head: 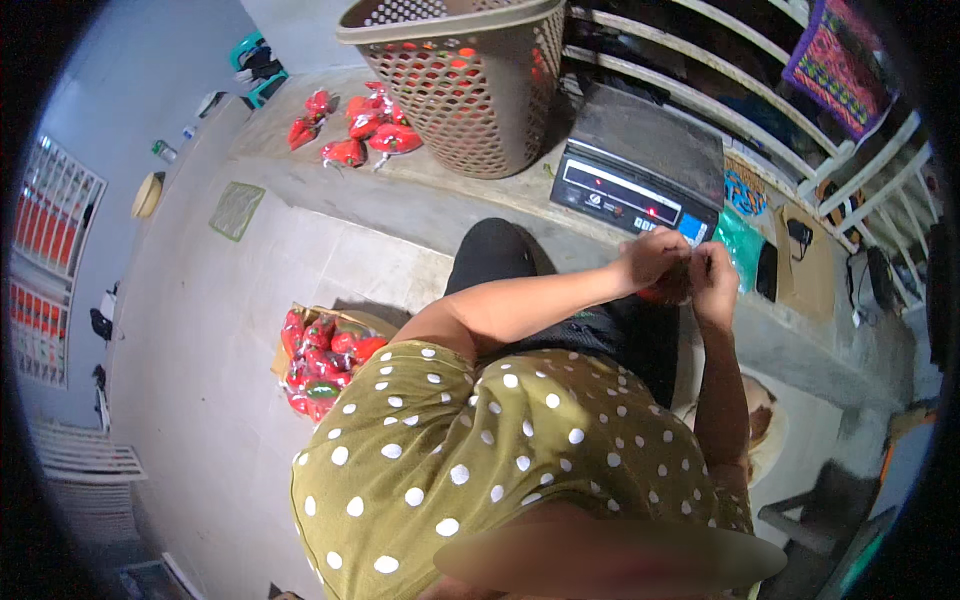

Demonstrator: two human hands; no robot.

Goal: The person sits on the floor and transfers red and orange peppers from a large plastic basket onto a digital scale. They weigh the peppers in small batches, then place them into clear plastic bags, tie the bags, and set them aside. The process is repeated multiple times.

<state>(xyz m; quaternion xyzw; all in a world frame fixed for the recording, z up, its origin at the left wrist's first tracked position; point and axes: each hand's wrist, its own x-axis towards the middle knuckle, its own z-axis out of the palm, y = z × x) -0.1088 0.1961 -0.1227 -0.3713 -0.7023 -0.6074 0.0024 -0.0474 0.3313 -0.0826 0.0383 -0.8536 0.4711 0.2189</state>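
In front of the scale, my left hand [654, 257] and my right hand [712, 281] come close together with fingers bent. They pinch the top of what looks like a small plastic bag holding a red pepper [666, 289]. The bag hangs below my fingers, and they partly hide it. Just beyond my hands, a digital weighing scale [637, 161] with lit red indicators sits on a concrete ledge [420, 196]. Green plastic packaging [741, 244] lies beside my right hand.
A tall perforated plastic basket [480, 97] holding red produce stands on the ledge. Bagged red peppers [367, 124] lie left of it. On the floor to my left, a cardboard box [279, 364] holds several bagged peppers. White railings [675, 75] run behind the scale. A flat cardboard piece [806, 270] is at right.
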